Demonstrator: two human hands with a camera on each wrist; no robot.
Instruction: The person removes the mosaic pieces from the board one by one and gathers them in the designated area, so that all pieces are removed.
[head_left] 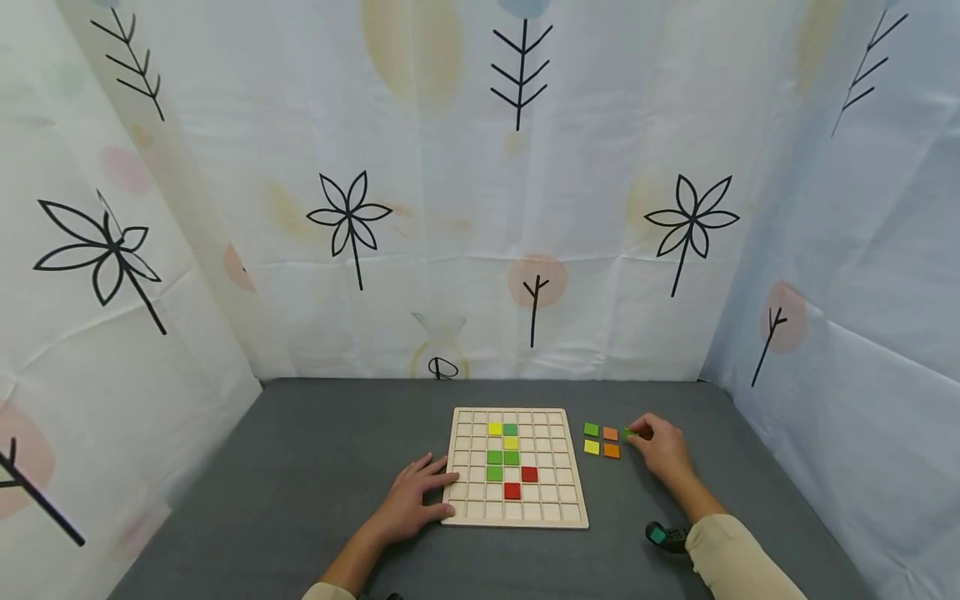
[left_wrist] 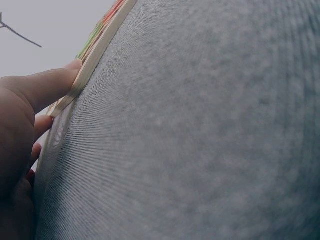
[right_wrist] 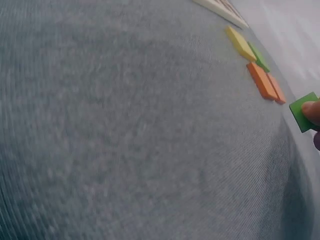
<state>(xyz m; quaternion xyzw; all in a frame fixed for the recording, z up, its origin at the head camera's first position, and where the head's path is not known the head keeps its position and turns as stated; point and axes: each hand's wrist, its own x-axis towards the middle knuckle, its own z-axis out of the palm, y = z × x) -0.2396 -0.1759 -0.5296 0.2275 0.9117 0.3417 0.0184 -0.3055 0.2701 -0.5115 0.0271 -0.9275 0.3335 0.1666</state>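
A wooden grid board (head_left: 480, 510) lies on the dark grey table, with several green, yellow and red square tiles set in its cells. My left hand (head_left: 408, 502) rests at the board's left edge, its fingers spread and the thumb on the rim. In the left wrist view the thumb (left_wrist: 52, 85) touches the board's side (left_wrist: 97, 57). Right of the board, my right hand (head_left: 663, 448) pinches a green tile (right_wrist: 303, 111) between thumb and finger. Beside it lie a green tile (head_left: 592, 430), a yellow tile (head_left: 592, 447) and two orange tiles (head_left: 611, 451).
The grey tabletop (head_left: 300, 467) extends around the board. Printed white fabric (head_left: 450, 208) hangs along the back and both sides of the table. A dark band with a teal patch (head_left: 658, 536) is at the right wrist.
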